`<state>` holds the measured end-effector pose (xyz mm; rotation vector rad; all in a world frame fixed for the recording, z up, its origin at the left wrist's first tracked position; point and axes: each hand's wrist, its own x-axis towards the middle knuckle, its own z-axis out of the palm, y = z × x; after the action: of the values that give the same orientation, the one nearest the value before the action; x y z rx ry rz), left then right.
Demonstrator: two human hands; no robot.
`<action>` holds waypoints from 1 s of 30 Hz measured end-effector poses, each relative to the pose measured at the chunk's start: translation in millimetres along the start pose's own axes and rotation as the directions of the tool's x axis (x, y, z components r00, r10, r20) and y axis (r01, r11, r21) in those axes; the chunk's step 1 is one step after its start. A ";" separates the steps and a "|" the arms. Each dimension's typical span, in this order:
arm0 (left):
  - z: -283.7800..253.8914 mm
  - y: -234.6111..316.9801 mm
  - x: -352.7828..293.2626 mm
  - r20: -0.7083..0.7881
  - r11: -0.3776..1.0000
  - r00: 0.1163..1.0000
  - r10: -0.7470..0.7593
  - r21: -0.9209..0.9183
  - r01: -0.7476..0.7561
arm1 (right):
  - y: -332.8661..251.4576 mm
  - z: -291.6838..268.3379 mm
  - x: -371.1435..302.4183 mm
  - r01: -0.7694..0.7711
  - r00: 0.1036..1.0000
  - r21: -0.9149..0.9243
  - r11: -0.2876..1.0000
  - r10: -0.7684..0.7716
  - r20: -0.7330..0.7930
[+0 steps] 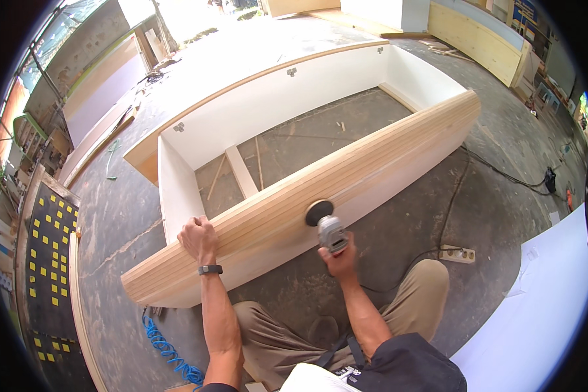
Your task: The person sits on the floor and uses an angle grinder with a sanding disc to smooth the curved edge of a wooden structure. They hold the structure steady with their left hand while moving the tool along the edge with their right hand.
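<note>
A long cabinet frame with white inner walls [274, 108] lies on the floor before me. Its near side carries a rounded panel of narrow wooden strips [268, 212]. My left hand [198, 236], with a dark band on the wrist, is closed over the panel's upper edge near its left end. In my right hand [341, 257] is a grey angle grinder [332, 232], gripped by its body. The grinder's round dark disc [319, 212] is at the strip panel's face, near the middle; whether it presses there is hard to tell.
A white power strip [457, 254] lies right of my knee, with black cables [503, 171] beyond. At lower left is a coiled blue air hose [170, 349]. Further left stands a black board with yellow squares [49, 255]. A large white sheet [536, 313] occupies the lower right.
</note>
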<state>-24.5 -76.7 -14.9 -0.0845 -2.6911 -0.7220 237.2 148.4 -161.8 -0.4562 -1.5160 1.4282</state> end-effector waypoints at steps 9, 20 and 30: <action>-2.6 -1.7 1.6 0.029 0.997 0.998 -0.047 -0.054 0.048 | -40.4 20.9 -8.8 0.079 0.980 -0.362 0.929 -0.007 0.196; -4.3 -0.6 -1.2 -0.012 0.999 1.000 -0.008 -0.045 0.008 | -31.0 -2.2 5.9 -0.074 0.994 -0.152 0.986 0.085 0.070; -0.5 -6.8 -0.1 -0.032 0.996 0.999 -0.006 -0.092 0.003 | -19.7 20.0 -17.7 0.112 0.976 -0.290 0.950 -0.051 0.211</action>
<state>-25.3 -82.8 -17.8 -0.0893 -2.6279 -0.8409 235.6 118.5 -147.5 -0.4348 -1.9079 1.2107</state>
